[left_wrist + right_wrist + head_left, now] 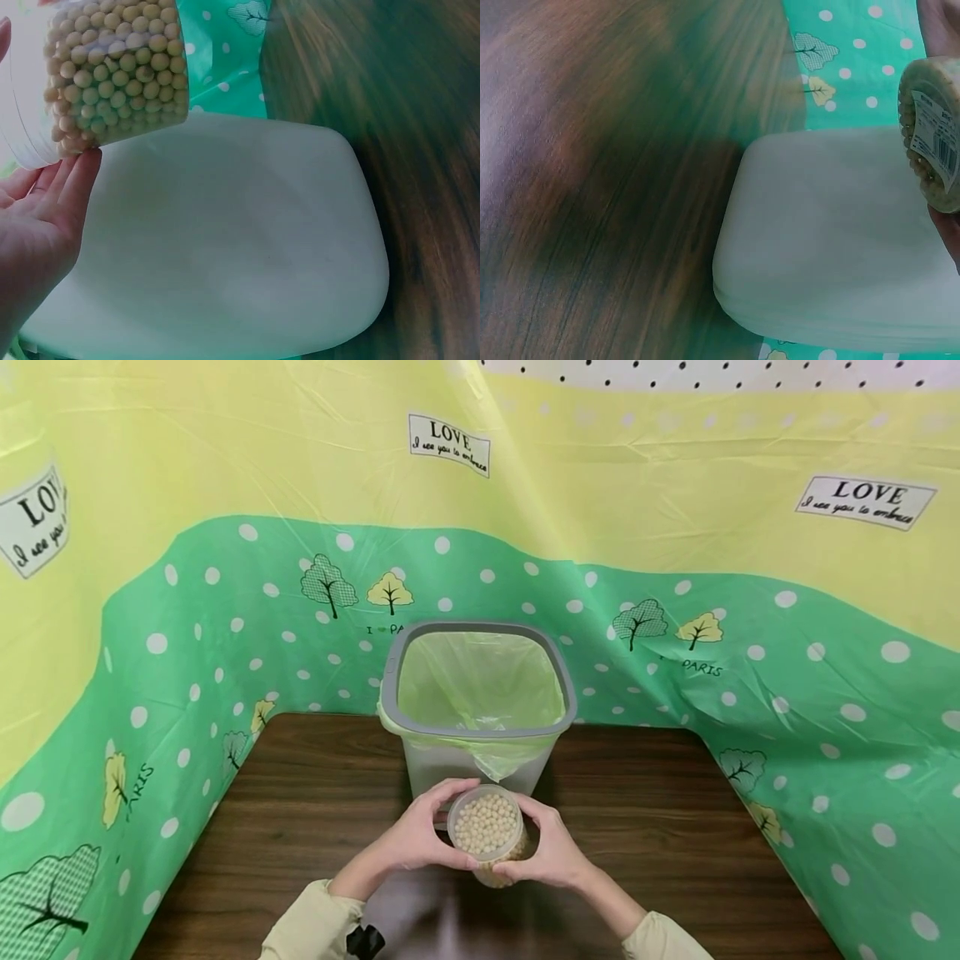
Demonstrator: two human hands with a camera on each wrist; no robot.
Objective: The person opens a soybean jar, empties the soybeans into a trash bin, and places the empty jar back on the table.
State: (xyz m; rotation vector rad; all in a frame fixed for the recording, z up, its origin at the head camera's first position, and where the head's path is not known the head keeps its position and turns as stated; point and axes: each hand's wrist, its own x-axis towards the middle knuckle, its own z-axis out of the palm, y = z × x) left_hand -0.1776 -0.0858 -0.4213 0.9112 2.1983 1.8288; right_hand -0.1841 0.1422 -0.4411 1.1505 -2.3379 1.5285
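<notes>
Left hand [416,837] and right hand [553,850] are both curled round a clear jar [112,90] of soybeans [486,821], 6 o'clock from the lined bin [444,764]; woodgrain table [645,827], comfy-looking polka-dot sheeting [247,602] at 12.

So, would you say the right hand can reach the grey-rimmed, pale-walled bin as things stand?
Probably yes: the bin stands just beyond the right hand, with nothing visible blocking the way, though it grips the clear, round plastic jar together with the left hand.
</notes>
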